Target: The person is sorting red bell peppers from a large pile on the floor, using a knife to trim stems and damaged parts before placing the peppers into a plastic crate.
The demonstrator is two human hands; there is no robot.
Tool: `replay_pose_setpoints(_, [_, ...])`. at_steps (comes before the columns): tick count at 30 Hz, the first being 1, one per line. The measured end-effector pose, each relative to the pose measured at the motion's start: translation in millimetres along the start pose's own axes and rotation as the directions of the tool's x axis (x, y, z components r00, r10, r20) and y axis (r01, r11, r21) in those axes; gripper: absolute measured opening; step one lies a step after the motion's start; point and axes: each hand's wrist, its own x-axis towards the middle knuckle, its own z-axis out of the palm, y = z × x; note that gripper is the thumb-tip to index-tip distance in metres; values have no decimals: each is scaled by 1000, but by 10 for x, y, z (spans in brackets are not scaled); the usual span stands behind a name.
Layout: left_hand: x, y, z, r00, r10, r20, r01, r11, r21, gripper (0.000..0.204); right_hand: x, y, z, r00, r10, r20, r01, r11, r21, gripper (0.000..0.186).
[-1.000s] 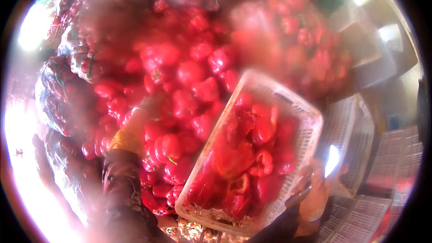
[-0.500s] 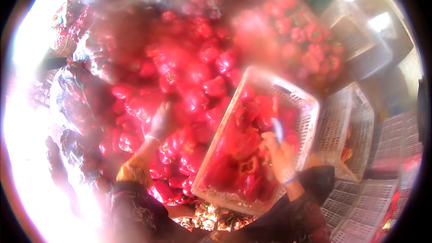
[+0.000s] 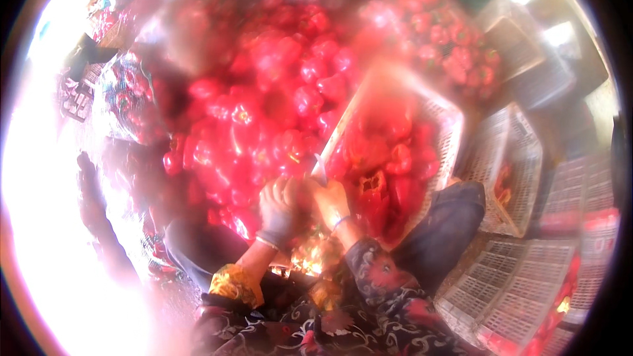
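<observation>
My left hand (image 3: pixel 280 204), in a light glove, is curled beside my right hand (image 3: pixel 330 201) at the lower middle; what its fingers hold is hidden and blurred. My right hand grips a knife, whose blade (image 3: pixel 320 166) points upward. A large pile of whole red peppers (image 3: pixel 244 151) lies beyond my hands. Just to the right stands a white plastic crate (image 3: pixel 448 132) of red peppers (image 3: pixel 372 191), at least one cut open. Pale scraps (image 3: pixel 306 257) lie below my hands, between my legs.
More peppers (image 3: pixel 455 46) are heaped at the upper right, behind blur. Empty-looking slatted crates (image 3: pixel 501 290) and another crate (image 3: pixel 491 171) with a few red pieces stand at the right. Filled mesh sacks (image 3: pixel 125 99) line the left, beside strong glare.
My left hand has drawn back from the pile, and my right hand with the knife has moved left out of the crate area to meet it. The view has shifted, showing more of my legs.
</observation>
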Motion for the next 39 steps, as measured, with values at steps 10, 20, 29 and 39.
replay_pose_setpoints(10, [-116, -314, 38, 953, 10, 304, 77, 959, -271, 88, 272, 4, 24, 995, -23, 101, 41, 982, -182, 21])
replay_pose_setpoints(20, [209, -132, -49, 884, -264, 386, 391, 871, -298, 40, -177, 44, 32, 966, -249, -69, 206, 904, -374, 29])
replay_pose_setpoints(29, [184, -135, 368, 753, -473, 457, 555, 830, -56, 32, -184, 155, 76, 959, -173, -226, 93, 941, -325, 25])
replay_pose_setpoints(39, [34, -430, 810, 602, -487, 632, 798, 339, -499, 54, -290, 254, 218, 887, -291, -358, 151, 916, -371, 21])
